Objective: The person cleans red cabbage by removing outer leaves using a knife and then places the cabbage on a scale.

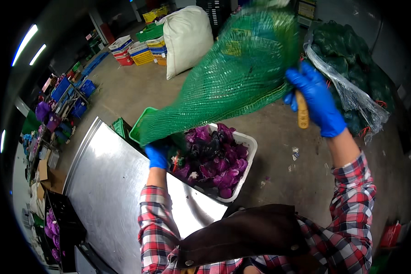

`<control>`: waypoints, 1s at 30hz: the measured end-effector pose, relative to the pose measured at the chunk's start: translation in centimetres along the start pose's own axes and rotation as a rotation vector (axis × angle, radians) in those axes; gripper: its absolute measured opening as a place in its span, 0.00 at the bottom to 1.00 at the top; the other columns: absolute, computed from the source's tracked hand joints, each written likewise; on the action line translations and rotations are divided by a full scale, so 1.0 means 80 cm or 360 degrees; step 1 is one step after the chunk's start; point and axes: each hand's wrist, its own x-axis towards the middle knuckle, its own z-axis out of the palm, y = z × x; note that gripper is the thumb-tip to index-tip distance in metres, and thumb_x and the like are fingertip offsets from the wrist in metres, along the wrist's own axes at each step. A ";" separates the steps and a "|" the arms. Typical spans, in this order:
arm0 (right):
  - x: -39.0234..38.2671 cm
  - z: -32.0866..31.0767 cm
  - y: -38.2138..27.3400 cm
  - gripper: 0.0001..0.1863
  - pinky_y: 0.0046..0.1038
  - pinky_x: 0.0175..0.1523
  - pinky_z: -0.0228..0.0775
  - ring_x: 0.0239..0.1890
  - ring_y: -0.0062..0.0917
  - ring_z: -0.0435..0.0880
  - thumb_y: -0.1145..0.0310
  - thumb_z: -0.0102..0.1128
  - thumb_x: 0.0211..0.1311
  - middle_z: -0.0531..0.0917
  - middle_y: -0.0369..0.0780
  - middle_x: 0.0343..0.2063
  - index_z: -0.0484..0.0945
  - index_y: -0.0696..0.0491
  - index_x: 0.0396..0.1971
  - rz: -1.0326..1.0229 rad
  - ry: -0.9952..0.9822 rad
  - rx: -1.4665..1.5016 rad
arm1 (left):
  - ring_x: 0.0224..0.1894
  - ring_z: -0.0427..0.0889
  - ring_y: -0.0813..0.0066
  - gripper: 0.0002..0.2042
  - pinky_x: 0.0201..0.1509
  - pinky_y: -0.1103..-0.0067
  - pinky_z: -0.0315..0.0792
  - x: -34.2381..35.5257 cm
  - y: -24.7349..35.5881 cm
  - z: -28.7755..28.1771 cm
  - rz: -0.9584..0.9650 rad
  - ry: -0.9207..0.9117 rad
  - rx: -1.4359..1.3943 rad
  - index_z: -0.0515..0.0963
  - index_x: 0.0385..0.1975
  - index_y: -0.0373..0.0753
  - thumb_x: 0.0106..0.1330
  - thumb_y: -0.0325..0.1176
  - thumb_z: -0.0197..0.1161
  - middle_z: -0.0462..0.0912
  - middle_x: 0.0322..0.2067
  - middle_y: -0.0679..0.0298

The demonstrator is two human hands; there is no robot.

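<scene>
A green mesh bag (233,80) is stretched up diagonally between my blue-gloved hands. My right hand (311,96) is closed at its raised end, also holding a tool by its wooden handle (302,112); the tool's working end is hidden. My left hand (156,154) grips the bag's lower end, its fingers partly hidden by the mesh. Below the bag, a white crate (250,164) holds purple cabbage leaves (219,169). A green crate (138,118) stands behind my left hand, beside a steel table (100,178).
Stacked coloured crates (146,50) and a large white sack (187,39) stand at the back. Bulging green mesh bags (354,55) with clear plastic lie at the right. Black crates (64,205) with purple cabbages are at the left, below a person in purple (45,112).
</scene>
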 end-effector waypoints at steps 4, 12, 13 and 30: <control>0.032 -0.002 0.111 0.20 0.17 0.21 0.68 0.19 0.17 0.77 0.53 0.57 0.60 0.78 0.35 0.25 0.72 0.53 0.43 0.0370 -0.0213 -0.0119 | 0.51 0.72 0.61 0.21 0.60 0.66 0.65 -0.035 0.082 0.059 0.0391 0.0076 0.0060 0.69 0.52 0.37 0.68 0.46 0.44 0.73 0.52 0.56; 0.012 0.212 0.280 0.27 0.20 0.24 0.68 0.22 0.20 0.77 0.40 0.48 0.60 0.79 0.34 0.28 0.74 0.48 0.45 0.1116 -0.0998 0.0631 | 0.48 0.74 0.65 0.17 0.55 0.73 0.69 -0.152 0.078 0.061 0.0650 -0.0393 0.1167 0.69 0.52 0.35 0.69 0.37 0.47 0.75 0.48 0.57; 0.017 0.232 0.321 0.25 0.21 0.24 0.68 0.21 0.21 0.76 0.42 0.48 0.62 0.79 0.34 0.29 0.73 0.47 0.46 0.1241 -0.1098 0.0802 | 0.49 0.74 0.65 0.17 0.56 0.74 0.68 -0.165 0.060 0.061 0.0667 -0.0413 0.1401 0.68 0.53 0.35 0.69 0.37 0.48 0.74 0.50 0.57; -0.082 0.312 0.252 0.56 0.37 0.60 0.63 0.57 0.46 0.68 0.56 0.72 0.41 0.57 0.51 0.62 0.43 0.50 0.67 -0.0649 -0.1570 -0.0532 | 0.47 0.76 0.64 0.17 0.52 0.69 0.71 -0.215 0.036 -0.074 0.0427 0.0318 0.1230 0.70 0.53 0.36 0.69 0.37 0.47 0.76 0.49 0.58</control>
